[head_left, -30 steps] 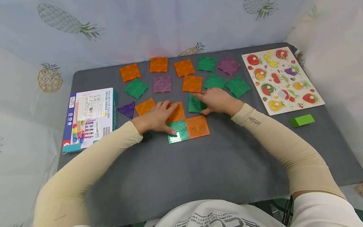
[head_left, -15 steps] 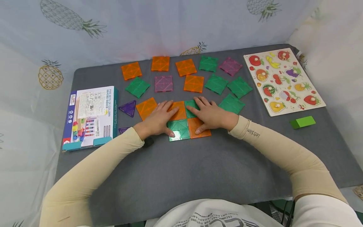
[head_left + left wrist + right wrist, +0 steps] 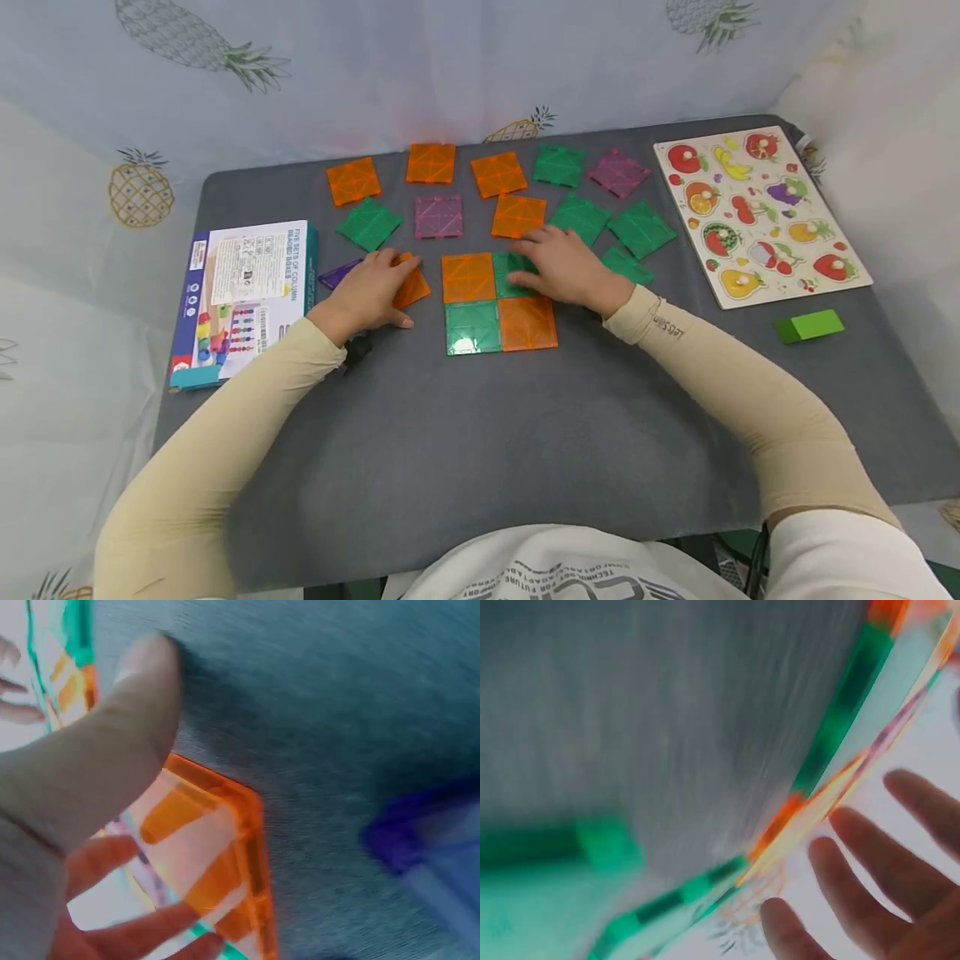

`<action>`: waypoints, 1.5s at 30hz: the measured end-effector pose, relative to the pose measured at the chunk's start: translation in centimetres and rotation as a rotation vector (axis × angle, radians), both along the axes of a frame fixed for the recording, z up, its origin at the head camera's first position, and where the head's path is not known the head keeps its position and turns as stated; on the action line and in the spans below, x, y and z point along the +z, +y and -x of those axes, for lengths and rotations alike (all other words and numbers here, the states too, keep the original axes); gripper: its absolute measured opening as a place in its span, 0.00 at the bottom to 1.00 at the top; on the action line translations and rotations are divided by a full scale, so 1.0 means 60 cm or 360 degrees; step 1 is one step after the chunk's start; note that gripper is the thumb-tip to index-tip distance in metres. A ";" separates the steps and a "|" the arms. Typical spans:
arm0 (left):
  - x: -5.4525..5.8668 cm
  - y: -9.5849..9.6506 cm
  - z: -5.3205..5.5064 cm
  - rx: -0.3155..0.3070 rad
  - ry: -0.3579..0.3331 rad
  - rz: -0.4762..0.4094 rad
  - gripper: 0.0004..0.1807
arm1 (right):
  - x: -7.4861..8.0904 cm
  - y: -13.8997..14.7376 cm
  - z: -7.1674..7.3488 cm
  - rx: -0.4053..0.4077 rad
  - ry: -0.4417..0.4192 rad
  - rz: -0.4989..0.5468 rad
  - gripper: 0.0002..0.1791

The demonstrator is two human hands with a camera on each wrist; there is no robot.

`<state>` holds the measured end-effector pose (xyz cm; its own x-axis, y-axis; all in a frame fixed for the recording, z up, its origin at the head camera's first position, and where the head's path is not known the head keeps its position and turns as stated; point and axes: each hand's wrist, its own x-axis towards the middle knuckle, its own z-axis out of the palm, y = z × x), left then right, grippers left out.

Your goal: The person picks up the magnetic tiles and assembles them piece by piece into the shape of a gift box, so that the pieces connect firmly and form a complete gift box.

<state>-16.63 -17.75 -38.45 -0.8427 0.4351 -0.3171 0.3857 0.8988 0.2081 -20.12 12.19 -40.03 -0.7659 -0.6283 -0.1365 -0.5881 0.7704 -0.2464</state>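
Observation:
In the head view, translucent square tiles lie edge to edge in two rows of two: an orange tile (image 3: 468, 277) and a green tile (image 3: 507, 287) behind, another green tile (image 3: 473, 323) and an orange tile (image 3: 528, 323) in front. My left hand (image 3: 366, 296) is left of this block, over a separate orange tile (image 3: 412, 288), thumb and fingers spread. The left wrist view shows its fingers above that tile (image 3: 217, 847); contact is unclear. My right hand (image 3: 568, 268) hovers at the block's back right corner, fingers loosely extended, holding nothing visible.
Loose orange, green and purple square tiles, such as this purple one (image 3: 439, 217), lie behind the block. A purple triangle (image 3: 337, 273) is beside the left hand. A boxed toy (image 3: 247, 292) lies left; a fruit puzzle board (image 3: 757, 212) and green block (image 3: 810, 326) lie right.
The right hand pulled a green tile against the orange ones, completing the square block, then lifted toward the back right. My left hand left the block and moved left onto the separate orange tile.

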 end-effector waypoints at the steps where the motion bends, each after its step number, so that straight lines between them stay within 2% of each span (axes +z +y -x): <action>1: -0.001 -0.004 0.001 -0.0014 -0.0005 0.0001 0.52 | 0.003 -0.001 0.011 -0.0036 0.0033 0.0022 0.31; 3: -0.004 -0.010 0.001 -0.0015 -0.0005 -0.0032 0.49 | 0.009 -0.002 0.035 -0.0098 0.0057 0.0004 0.27; 6: -0.007 -0.013 -0.001 -0.0009 -0.0006 -0.0106 0.46 | 0.015 -0.005 0.064 -0.0147 0.0008 -0.0086 0.26; 11: -0.009 -0.017 -0.007 -0.0022 -0.0014 -0.0206 0.42 | 0.012 -0.009 0.087 -0.0153 -0.0056 -0.0172 0.28; 17: -0.013 -0.023 -0.012 -0.0047 -0.0014 -0.0263 0.41 | 0.008 -0.008 0.093 -0.0186 -0.0015 -0.0136 0.31; 25: -0.020 -0.017 -0.018 -0.0133 -0.0015 -0.0321 0.41 | 0.003 0.000 0.101 -0.0265 -0.0159 -0.0151 0.35; 31: -0.017 -0.011 -0.006 -0.0201 -0.0006 -0.0363 0.39 | 0.005 -0.001 0.106 -0.0246 -0.0183 -0.0172 0.35; 35: -0.019 -0.006 0.005 -0.0213 -0.0008 -0.0381 0.39 | 0.005 0.000 0.106 -0.0211 -0.0124 -0.0171 0.36; 40: -0.024 -0.001 0.012 -0.0175 -0.0022 -0.0374 0.39 | 0.004 0.010 0.104 -0.0184 -0.0015 -0.0159 0.38; 45: -0.029 0.002 0.018 -0.0168 -0.0012 -0.0393 0.39 | 0.020 0.028 0.086 -0.0223 0.0111 -0.0070 0.40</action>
<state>-17.69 -17.61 -40.22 -0.7868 0.5852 -0.1963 0.4722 0.7754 0.4193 -25.26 13.86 -38.83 -0.8541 -0.5094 -0.1049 -0.4889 0.8551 -0.1726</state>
